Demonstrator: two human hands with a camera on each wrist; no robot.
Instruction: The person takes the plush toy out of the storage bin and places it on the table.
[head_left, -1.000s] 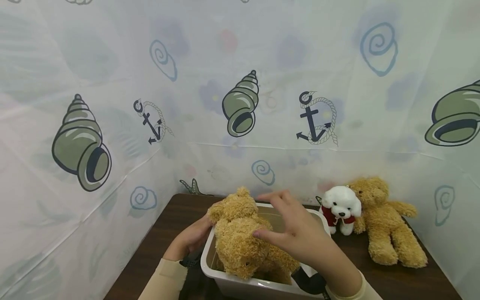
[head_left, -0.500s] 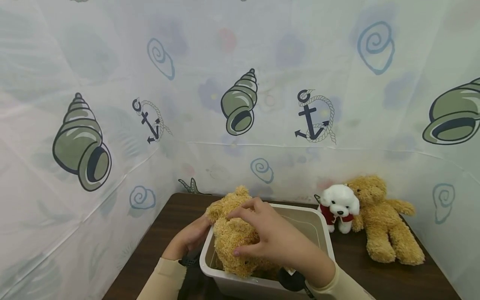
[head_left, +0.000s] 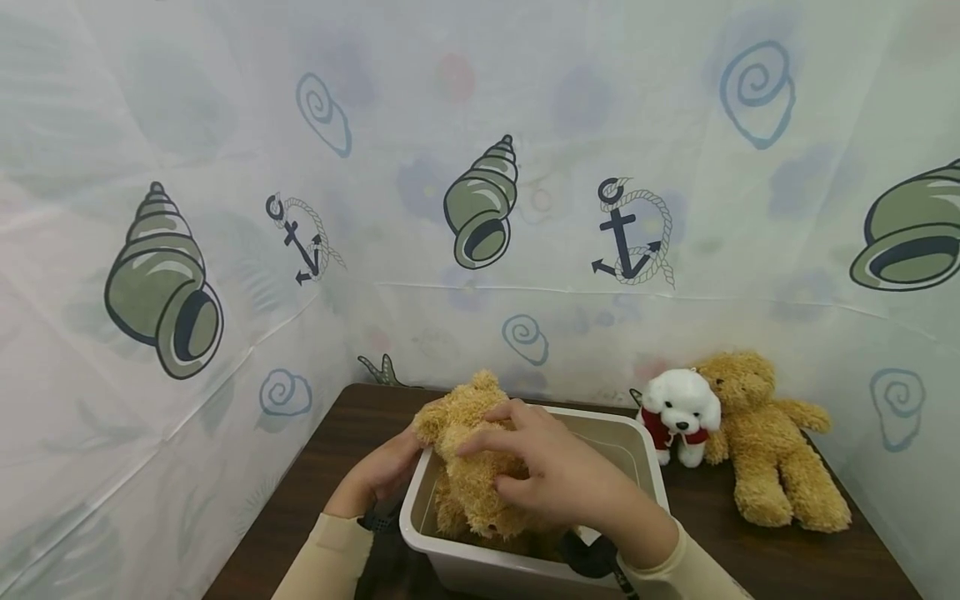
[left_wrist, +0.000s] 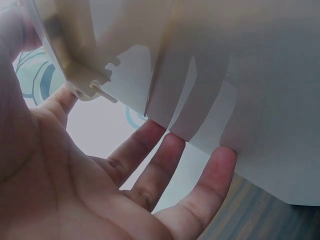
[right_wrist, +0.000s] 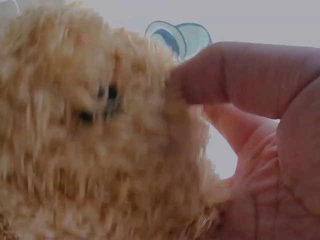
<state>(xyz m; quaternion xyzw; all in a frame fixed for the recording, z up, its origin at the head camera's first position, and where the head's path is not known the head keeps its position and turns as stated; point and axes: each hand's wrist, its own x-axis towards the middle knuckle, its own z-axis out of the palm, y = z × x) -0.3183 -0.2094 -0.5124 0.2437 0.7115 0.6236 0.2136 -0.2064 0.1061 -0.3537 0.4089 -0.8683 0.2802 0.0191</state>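
In the head view, a curly tan teddy bear (head_left: 480, 492) lies in a white bin (head_left: 457, 550), partly covered by my right hand (head_left: 558, 467). The thumb and fingers of that hand grip it. The right wrist view shows the bear's fur (right_wrist: 100, 165) up close, with dark face features and the thumb pressed in at the side. Behind it, a tan plush head with ears (head_left: 468, 408) rises over the bin's back left corner. My left hand (head_left: 382, 471) is at the bin's left side. In the left wrist view its extended fingertips (left_wrist: 220, 165) touch the bin's outer wall (left_wrist: 265, 115).
A white plush dog (head_left: 682, 408) in a red top and another tan teddy bear (head_left: 772, 450) sit to the right on the dark wooden table (head_left: 720, 525). A sheet with printed shells and anchors (head_left: 420, 250) encloses the back and sides.
My right hand has moved left and down from above the bin onto the teddy bear and gripped it. The bear has shifted, baring more fur at its left. My left hand stays put.
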